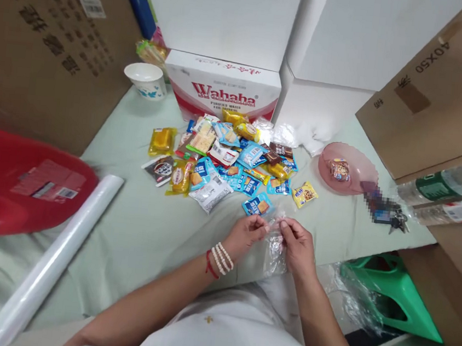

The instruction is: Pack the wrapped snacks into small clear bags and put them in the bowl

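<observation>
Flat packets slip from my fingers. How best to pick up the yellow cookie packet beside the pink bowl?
Probably pinch the yellow cookie packet by its near corner, coming from beside the right hand: it lies flat on the cloth, apart from the snack pile and the pink bowl, so that corner is free.

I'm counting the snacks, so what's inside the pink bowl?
The pink bowl holds one small wrapped snack. Its print is too blurred to read, and anything under it is hidden.
</observation>
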`<state>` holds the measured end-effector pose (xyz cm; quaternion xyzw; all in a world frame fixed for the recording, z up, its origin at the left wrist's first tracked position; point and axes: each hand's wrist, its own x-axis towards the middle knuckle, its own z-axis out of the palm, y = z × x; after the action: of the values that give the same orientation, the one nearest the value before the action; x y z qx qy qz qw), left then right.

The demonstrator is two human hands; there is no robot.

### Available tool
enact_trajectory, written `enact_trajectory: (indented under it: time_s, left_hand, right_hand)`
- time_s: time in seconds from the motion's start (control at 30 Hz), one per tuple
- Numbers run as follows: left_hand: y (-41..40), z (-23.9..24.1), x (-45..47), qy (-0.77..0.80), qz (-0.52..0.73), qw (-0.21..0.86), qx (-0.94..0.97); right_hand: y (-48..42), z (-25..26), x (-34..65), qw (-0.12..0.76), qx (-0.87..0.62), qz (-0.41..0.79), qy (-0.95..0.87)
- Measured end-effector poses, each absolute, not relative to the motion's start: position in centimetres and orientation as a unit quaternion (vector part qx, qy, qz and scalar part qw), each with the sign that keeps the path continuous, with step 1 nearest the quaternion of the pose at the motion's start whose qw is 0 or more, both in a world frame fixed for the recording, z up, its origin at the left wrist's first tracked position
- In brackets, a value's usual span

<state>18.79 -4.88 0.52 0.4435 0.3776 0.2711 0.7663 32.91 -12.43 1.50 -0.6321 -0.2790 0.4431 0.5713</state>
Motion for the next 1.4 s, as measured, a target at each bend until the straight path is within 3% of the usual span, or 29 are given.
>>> enact_trajectory:
  time_s: [0.23,0.7,0.87,1.03,1.4]
  left_hand:
    - [-4.5,0.2,17.7,0.453,0.249,0.727,0.451]
    - [-4.6,0.6,14.8,0.470,0.232,0.706,0.476]
    - [-3.9,0.5,14.2,0.492,0.311,0.718,0.382]
    - [-3.5,0.3,13.5,0.490,0.342,0.737,0.315]
    - [-3.5,-0.3,12.9,0.498,0.373,0.701,0.349]
  right_hand:
    - [-12.6,0.4,33.6,0.555,-0.650,0.467,-0.229]
    - [-12.5,1.3,34.3,0.533,-0.611,0.488,-0.323]
    - [-12.4,1.5,34.5,0.544,-0.604,0.513,-0.275]
    - [-12.8,2.2,34.7,0.488,-0.596,0.566,-0.295]
    - [-12.4,2.8,32.0,0.465,-0.564,0.618,-0.289]
